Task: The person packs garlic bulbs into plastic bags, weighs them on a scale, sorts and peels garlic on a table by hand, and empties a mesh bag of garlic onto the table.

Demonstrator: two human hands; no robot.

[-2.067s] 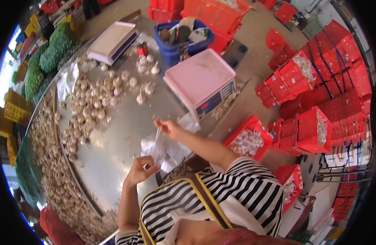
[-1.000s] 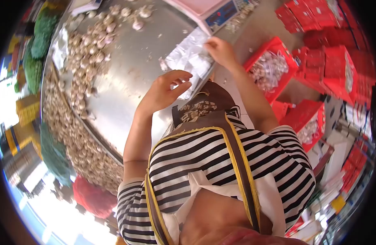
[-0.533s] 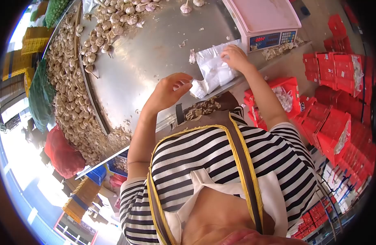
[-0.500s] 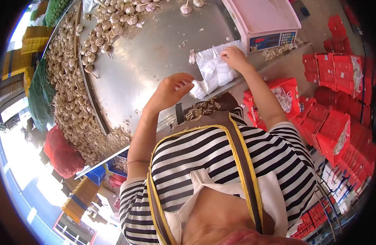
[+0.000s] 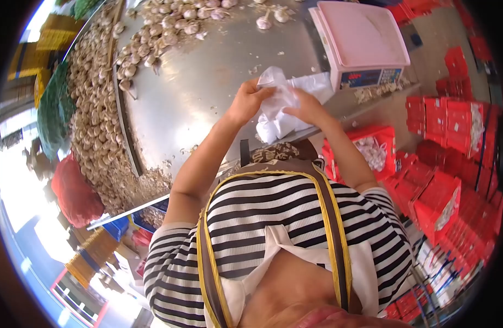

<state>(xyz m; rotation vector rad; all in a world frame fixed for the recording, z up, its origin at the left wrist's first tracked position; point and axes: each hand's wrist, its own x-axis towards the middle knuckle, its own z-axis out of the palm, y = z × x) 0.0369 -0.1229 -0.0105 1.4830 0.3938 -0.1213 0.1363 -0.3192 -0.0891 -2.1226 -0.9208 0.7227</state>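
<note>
My left hand pinches one edge of a thin white plastic bag. My right hand grips the same bag from the other side, its thumb and fingers pressed into the film. The bag is crumpled and lifted a little between both hands, and its mouth cannot be made out. Beneath it, more white plastic bags lie flat at the metal table's near edge.
A pink-topped digital scale stands on the metal table, ahead and right. Garlic bulbs lie at the back, with a larger garlic heap on the left. Red crates are stacked at right. A red mesh sack sits at left.
My left hand has moved forward and right and closed on a bag. My right hand has drawn back toward it. Part of the plastic is now raised between them.
</note>
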